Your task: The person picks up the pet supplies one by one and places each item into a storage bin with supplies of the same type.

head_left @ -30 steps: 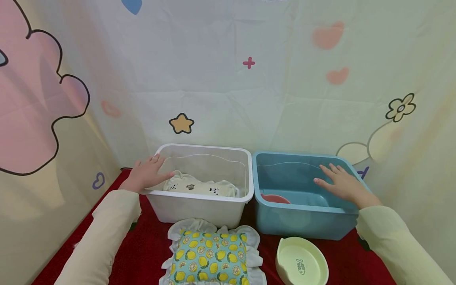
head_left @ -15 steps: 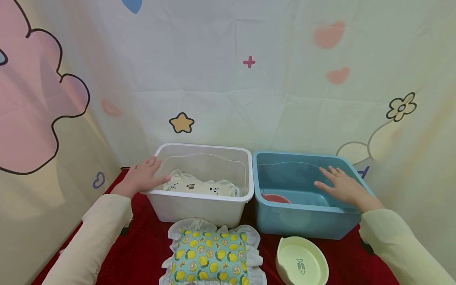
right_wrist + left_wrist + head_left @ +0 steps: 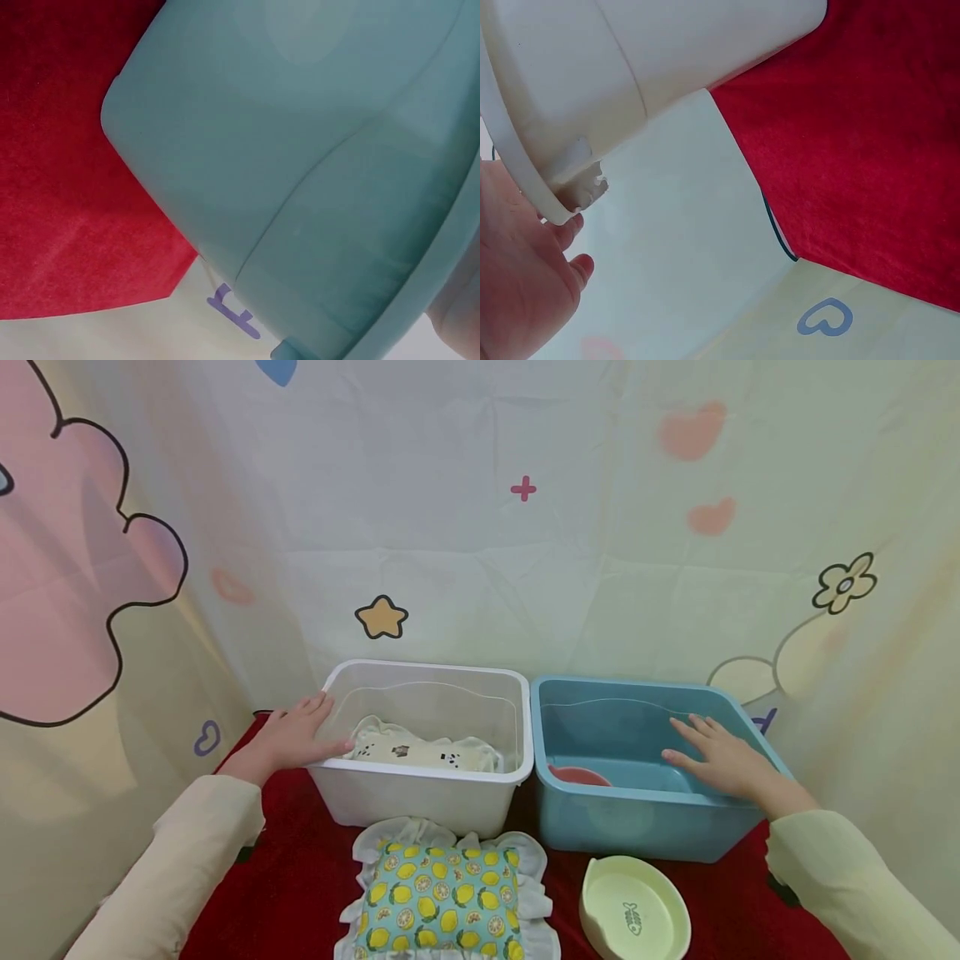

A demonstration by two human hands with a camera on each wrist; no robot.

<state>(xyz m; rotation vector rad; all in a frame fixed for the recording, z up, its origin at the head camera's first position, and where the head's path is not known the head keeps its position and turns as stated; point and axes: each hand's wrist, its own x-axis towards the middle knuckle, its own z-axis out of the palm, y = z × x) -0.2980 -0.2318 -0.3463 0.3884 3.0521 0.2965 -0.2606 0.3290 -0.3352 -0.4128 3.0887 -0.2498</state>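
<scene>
A white plastic bin (image 3: pixel 420 789) stands at the left, with a cream frilled cloth piece (image 3: pixel 420 752) printed with small animals inside it. My left hand (image 3: pixel 288 739) rests at the bin's left rim, fingers relaxed; in the left wrist view the hand (image 3: pixel 525 270) shows beside the rim. To the right is a blue bin (image 3: pixel 637 827) with a red rounded item (image 3: pixel 579 776) at its near left corner, partly hidden by the front wall. Over this bin's right side lies my right hand (image 3: pixel 727 760), fingers spread and holding nothing.
In front of the white bin lies a lemon-print cushion (image 3: pixel 442 902) with white frills. A pale green bowl (image 3: pixel 636 910) with a fish mark sits before the blue bin. Red cloth (image 3: pixel 300 860) covers the table, and a printed curtain (image 3: pixel 450 527) hangs behind.
My left hand has drawn a little left and outward along the white bin's rim. The right forearm has shifted slightly right and down. The bins, cushion and bowl stay in place.
</scene>
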